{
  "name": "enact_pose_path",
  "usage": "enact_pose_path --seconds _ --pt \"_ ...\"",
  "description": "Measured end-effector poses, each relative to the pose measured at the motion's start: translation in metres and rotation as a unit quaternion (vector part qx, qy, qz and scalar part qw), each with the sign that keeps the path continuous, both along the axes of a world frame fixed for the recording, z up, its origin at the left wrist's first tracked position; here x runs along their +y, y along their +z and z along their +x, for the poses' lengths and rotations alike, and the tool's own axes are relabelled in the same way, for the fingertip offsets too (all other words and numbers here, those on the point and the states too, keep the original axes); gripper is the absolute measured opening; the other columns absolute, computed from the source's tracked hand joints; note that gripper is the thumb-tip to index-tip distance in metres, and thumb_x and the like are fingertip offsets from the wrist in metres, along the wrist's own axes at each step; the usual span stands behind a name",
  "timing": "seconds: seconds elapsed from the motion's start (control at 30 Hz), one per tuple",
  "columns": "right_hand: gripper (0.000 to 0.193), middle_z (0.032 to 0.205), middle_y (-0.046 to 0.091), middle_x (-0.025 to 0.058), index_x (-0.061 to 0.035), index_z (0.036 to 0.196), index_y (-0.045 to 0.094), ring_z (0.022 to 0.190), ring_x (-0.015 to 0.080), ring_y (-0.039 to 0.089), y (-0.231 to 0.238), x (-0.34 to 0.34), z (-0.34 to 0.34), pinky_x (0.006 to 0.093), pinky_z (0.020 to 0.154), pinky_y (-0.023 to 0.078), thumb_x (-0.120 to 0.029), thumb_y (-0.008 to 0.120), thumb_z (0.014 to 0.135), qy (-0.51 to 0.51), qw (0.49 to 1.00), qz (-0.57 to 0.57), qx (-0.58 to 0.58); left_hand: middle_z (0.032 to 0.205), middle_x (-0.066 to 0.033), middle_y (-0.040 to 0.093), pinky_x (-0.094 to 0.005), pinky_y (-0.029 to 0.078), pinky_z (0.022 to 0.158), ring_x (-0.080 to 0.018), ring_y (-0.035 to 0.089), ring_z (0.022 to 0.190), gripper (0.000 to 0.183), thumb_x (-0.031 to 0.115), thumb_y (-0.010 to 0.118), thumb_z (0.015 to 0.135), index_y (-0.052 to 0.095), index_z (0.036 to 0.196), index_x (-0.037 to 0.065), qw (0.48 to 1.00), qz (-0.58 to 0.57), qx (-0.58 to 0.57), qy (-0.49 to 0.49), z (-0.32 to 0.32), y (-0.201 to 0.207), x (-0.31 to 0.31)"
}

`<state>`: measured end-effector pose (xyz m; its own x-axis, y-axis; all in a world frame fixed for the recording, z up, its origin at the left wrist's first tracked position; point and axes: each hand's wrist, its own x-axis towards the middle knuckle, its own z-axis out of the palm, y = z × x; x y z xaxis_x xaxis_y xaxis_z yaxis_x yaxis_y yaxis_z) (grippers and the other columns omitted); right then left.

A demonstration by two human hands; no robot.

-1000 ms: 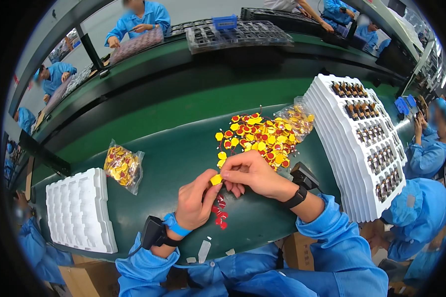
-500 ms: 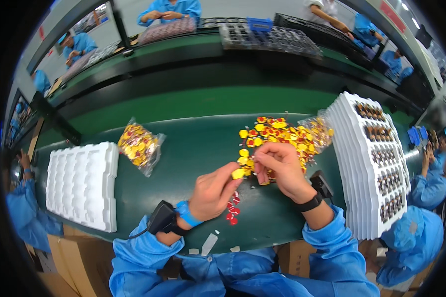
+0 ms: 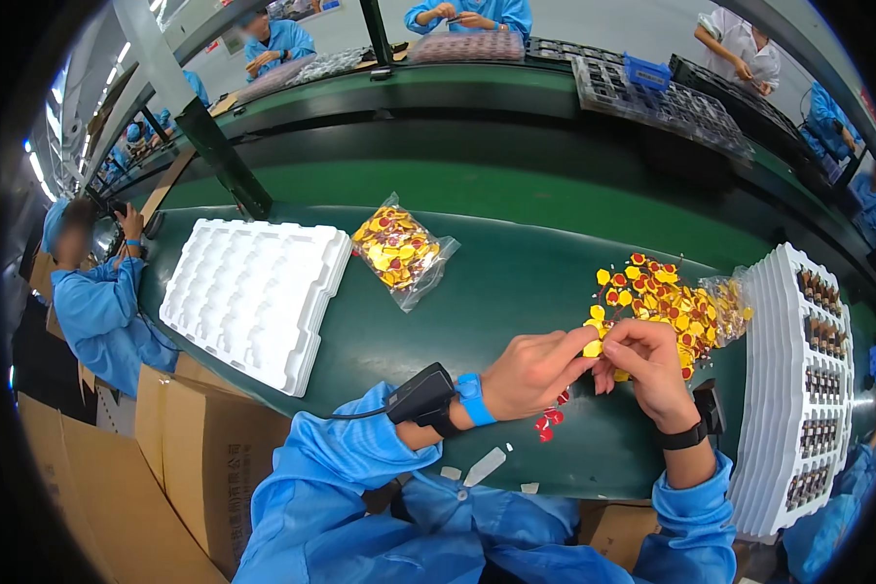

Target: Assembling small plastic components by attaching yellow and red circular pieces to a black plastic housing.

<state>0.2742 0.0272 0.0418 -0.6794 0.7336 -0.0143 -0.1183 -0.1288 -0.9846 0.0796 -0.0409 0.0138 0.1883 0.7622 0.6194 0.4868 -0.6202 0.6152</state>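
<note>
My left hand pinches a small yellow hexagonal piece between thumb and fingertips. Close against it, my right hand has its thumb and forefinger drawn together at the piece's edge; what lies between them is too small to make out. Just past both hands spreads a loose heap of yellow and red flat pieces, spilling beside an open clear bag. Several red bits lie on the green table below my hands, partly covered by my left hand.
A white moulded tray sits at the left, with a sealed bag of yellow and red pieces beside it. At the right stands a stack of white trays, small parts in the top one. Pale scraps lie near the front edge; cardboard boxes stand lower left.
The view has swung left, so the table and its things appear shifted right. My hands have come together, the right fingertips now meeting the yellow piece in my left.
</note>
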Motion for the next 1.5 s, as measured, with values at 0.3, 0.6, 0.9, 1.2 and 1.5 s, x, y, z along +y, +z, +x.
enact_pose_path --seconds 0.3,0.6,0.9,1.2,1.5 --pt "0.009 0.074 0.067 0.0106 0.0038 0.089 0.065 0.059 0.0153 0.065 -0.0013 -0.0012 0.0001 0.0245 0.052 0.051 -0.003 0.061 0.093 0.007 1.000 0.005 -0.005 0.102 -0.0193 0.068 -0.0393 0.054 0.068 -0.0359 0.069 0.083 0.031 0.006 0.065 0.090 0.057 0.119 -0.004 1.000 -0.013 0.005 -0.015 -0.0008 -0.0018 0.0007" --pt "0.008 0.069 0.065 0.0090 0.0045 0.087 0.067 0.053 0.0129 0.061 -0.0017 -0.0008 0.0028 0.0234 0.049 0.049 -0.002 0.064 0.090 -0.002 1.000 0.004 -0.012 0.100 -0.0191 0.068 -0.0392 0.054 0.067 -0.0356 0.069 0.081 0.032 0.006 0.066 0.090 0.058 0.119 -0.003 1.000 -0.006 -0.008 -0.016 0.0005 -0.0027 -0.0011" --pt "0.009 0.071 0.066 0.0095 0.0037 0.088 0.065 0.055 0.0136 0.063 0.0002 -0.0015 -0.0017 0.0227 0.050 0.049 -0.004 0.062 0.092 0.004 1.000 -0.003 -0.001 0.100 -0.0184 0.068 -0.0390 0.054 0.066 -0.0348 0.069 0.080 0.033 0.004 0.066 0.088 0.057 0.120 -0.003 1.000 -0.004 -0.012 -0.020 -0.0010 0.0001 0.0008" --pt "0.006 0.071 0.065 0.0093 0.0043 0.088 0.065 0.056 0.0130 0.062 -0.0051 -0.0001 0.0013 0.0231 0.052 0.050 -0.001 0.063 0.091 0.002 1.000 0.012 0.004 0.100 -0.0188 0.068 -0.0394 0.054 0.067 -0.0351 0.069 0.082 0.034 0.002 0.066 0.088 0.057 0.120 -0.004 1.000 0.006 -0.001 -0.014 -0.0004 -0.0021 -0.0008" --pt "0.007 0.071 0.065 0.0086 0.0030 0.086 0.064 0.056 0.0127 0.062 0.0009 -0.0020 0.0008 0.0225 0.050 0.047 -0.003 0.065 0.090 -0.051 0.998 -0.008 0.018 0.087 -0.0165 0.068 -0.0357 0.052 0.063 -0.0305 0.068 0.071 0.030 0.003 0.068 0.087 0.060 0.116 -0.003 1.000 0.004 -0.022 0.000 0.0026 0.0030 0.0010"
